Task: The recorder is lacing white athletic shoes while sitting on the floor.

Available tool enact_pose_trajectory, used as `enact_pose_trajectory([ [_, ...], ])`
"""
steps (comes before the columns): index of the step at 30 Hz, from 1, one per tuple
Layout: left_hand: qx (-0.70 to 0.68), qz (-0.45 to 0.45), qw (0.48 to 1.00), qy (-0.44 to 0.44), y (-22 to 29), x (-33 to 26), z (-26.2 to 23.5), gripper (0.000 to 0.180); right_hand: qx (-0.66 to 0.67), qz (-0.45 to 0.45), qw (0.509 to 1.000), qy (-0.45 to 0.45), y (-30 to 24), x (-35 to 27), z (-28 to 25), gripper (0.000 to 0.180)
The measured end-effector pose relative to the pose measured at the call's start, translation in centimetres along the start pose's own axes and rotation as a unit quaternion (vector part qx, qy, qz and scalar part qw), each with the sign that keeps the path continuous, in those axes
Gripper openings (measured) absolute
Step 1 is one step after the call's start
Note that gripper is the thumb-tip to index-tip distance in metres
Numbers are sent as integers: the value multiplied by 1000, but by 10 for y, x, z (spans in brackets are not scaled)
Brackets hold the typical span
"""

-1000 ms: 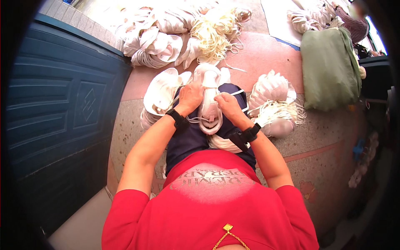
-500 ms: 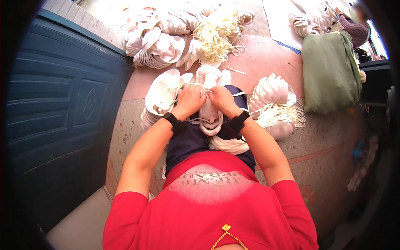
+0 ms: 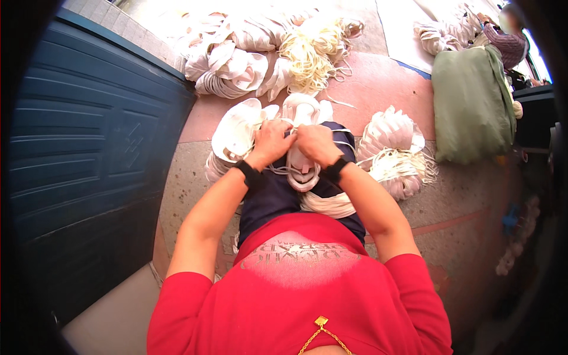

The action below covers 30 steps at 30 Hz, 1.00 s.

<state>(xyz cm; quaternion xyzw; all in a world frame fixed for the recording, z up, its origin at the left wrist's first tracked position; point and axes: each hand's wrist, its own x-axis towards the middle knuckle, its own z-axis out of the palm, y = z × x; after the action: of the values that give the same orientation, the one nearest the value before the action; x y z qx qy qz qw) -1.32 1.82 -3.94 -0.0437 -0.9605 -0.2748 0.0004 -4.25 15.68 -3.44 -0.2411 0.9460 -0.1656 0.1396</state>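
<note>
Beside a blue door (image 3: 89,148) on the left, white masks (image 3: 236,130) lie stacked on the floor. At centre, the left hand (image 3: 271,141) and right hand (image 3: 316,144) meet, fingers clenched on a mask (image 3: 302,171) over the lap. More masks (image 3: 393,139) and a green bag (image 3: 470,103) lie to the right.

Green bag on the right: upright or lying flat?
Lying flat. The green bag is spread along the floor beside a pile of white pieces, its broad side facing up.
</note>
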Motion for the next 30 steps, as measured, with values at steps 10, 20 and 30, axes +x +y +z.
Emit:
enact_pose_trajectory([
  [10,-99,280,949,-110,74,-22,-10,15,707,228,660,-113,42,-108,-55,22],
  [20,-371,-22,926,-66,99,-18,-51,18,785,129,605,36,26,-82,-50,22],
  [30,-402,-164,898,-69,84,-34,-48,24,763,88,640,12,-9,-69,-47,26],
])
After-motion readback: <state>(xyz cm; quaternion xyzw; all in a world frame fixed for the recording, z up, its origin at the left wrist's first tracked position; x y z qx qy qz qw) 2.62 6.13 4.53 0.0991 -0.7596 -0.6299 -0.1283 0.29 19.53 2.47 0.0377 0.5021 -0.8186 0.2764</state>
